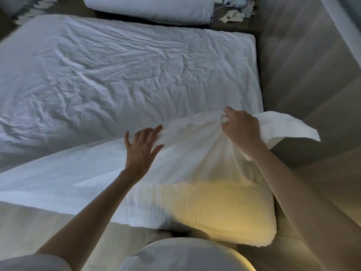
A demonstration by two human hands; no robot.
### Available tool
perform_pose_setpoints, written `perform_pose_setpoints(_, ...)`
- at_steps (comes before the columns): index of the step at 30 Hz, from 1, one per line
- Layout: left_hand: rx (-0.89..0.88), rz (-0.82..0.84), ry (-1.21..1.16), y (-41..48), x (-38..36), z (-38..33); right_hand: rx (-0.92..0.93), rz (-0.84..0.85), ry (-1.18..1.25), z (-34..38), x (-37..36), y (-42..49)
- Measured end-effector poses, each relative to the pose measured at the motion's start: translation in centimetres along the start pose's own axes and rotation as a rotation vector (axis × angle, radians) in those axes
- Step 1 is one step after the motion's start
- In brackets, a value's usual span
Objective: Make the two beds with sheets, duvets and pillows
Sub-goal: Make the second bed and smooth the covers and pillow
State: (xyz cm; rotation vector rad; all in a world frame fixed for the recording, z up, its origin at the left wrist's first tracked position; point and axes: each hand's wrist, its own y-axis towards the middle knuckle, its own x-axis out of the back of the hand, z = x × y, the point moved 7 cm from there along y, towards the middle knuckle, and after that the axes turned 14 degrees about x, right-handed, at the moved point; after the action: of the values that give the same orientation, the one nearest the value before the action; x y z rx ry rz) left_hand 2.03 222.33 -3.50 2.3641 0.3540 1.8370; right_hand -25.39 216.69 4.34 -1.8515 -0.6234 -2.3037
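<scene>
— Pillow (195,182) down at the near right corner of the bed (117,75), sticking out past the near edge.
— And the hands?
— Right hand (242,128) curled tight, pinching a bunch of pillowcase (289,126) at the pillow's far end, loose flap hanging out past the bed's right edge. Left hand (141,147) just beside it, fingers spread, palm flat on the cloth.
— Anything inside the case?
— Stuffed full with the pillow, mouth gathered in that pinch.
— Rest of the bed?
— Creased white sheet (97,61) across the top. Second bed (148,8) off beyond the far edge, across a dark gap
</scene>
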Motion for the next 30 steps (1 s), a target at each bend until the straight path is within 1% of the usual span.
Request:
perform_pose_setpoints(3,0.114,-0.04,0.065,3.3,-0.5,0.0,-0.031,0.013,0.024,-2.0,-0.3,1.5)
perform_pose_setpoints(4,0.147,-0.025,0.068,4.5,-0.7,-0.3,-0.047,0.022,0.024,-2.6,-0.4,1.9)
perform_pose_setpoints(6,0.223,0.004,0.036,6.9,-1.1,-1.2,-0.076,0.045,0.016,-3.8,-0.5,2.8)
perform_pose_setpoints(8,0.277,-0.018,-0.026,9.3,-1.4,-2.4,-0.12,0.056,0.01,-5.5,-0.3,3.7)
perform_pose_setpoints(13,0.273,-0.119,-0.139,18.1,-0.9,-6.8,-0.23,-0.037,0.014,-9.9,2.2,8.1)
perform_pose_setpoints(15,0.238,-0.146,-0.142,21.7,-0.7,-7.9,-0.249,-0.063,-0.013,-11.3,3.0,10.7)
perform_pose_setpoints(17,0.173,-0.135,-0.125,24.8,-1.4,-8.7,-0.286,-0.058,-0.035,-13.0,2.8,13.1)
perform_pose_setpoints(20,0.138,-0.065,-0.066,27.3,-4.8,-8.9,-0.341,0.054,-0.049,-15.6,-0.9,15.5)
perform_pose_setpoints(22,0.093,0.049,0.053,27.7,-8.6,-8.6,-0.359,0.188,-0.095,-16.4,-4.9,16.3)
perform_pose_setpoints(24,0.042,0.161,0.137,27.3,-12.5,-8.1,-0.328,0.347,-0.196,-16.6,-8.8,16.2)
perform_pose_setpoints(26,0.054,0.247,0.082,26.5,-15.4,-8.0,-0.294,0.463,-0.254,-16.7,-12.0,15.1)
perform_pose_setpoints(28,0.058,0.322,0.009,25.2,-17.4,-8.6,-0.287,0.47,-0.188,-16.8,-14.4,13.4)
perform_pose_setpoints(30,0.023,0.393,-0.035,23.3,-18.9,-9.6,-0.35,0.428,-0.076,-17.2,-16.0,10.9)
